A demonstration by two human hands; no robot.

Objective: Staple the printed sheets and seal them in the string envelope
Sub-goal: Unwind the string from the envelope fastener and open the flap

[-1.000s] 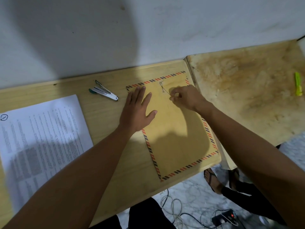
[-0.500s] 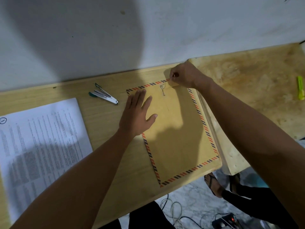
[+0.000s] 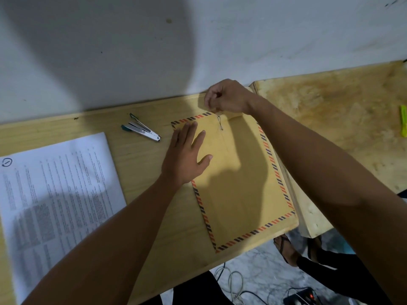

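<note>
A brown string envelope point(image 3: 244, 183) with a red and dark striped border lies flat on the light wooden table point(image 3: 143, 170). My left hand point(image 3: 187, 155) presses flat on its upper left part, fingers spread. My right hand point(image 3: 226, 96) hovers over the envelope's top edge, fingers pinched on the thin closure string point(image 3: 219, 123), which runs between the two small buttons near the flap. The printed sheets point(image 3: 55, 194) lie at the left of the table. A small silver stapler point(image 3: 141, 130) with green ends rests between the sheets and the envelope.
A white wall rises right behind the table. A second, rougher wooden table point(image 3: 330, 119) adjoins on the right, with a green marker point(image 3: 403, 121) on it. Below the front edge are cables point(image 3: 231, 282), a power strip point(image 3: 301, 299) and another person's sandalled feet point(image 3: 286, 249).
My right hand has moved from the middle of the envelope's top part up to its top edge, drawing the string with it. My left hand has stayed pressed on the envelope.
</note>
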